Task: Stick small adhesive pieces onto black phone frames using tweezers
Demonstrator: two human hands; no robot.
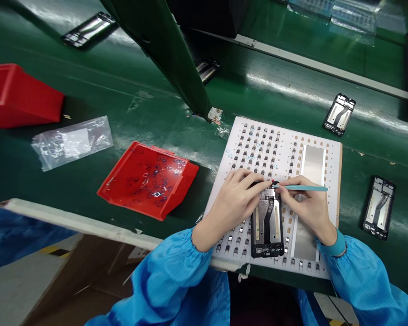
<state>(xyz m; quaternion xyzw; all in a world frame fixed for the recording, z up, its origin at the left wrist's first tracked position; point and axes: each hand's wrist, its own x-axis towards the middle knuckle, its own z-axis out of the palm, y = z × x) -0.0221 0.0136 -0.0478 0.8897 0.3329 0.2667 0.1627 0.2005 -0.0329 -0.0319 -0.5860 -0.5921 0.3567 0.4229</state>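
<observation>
A black phone frame [267, 226] lies on a white parts tray [331, 149] that carries rows of several small dark components. My left hand [233, 201] rests on the frame's top left corner, fingers curled and pressing it down. My right hand [308, 206] is closed on teal tweezers [304, 188], held like a pen. The tweezers' tip touches the top edge of the frame, right by my left fingertips. Both arms wear blue sleeves.
A red bin [146, 179] with small bits sits to the left, another red bin [17, 95] at far left, a clear plastic bag [71, 141] between them. More phone frames [378, 207] [340, 114] lie right on the green belt. A dark green post [170, 54] slants above the tray.
</observation>
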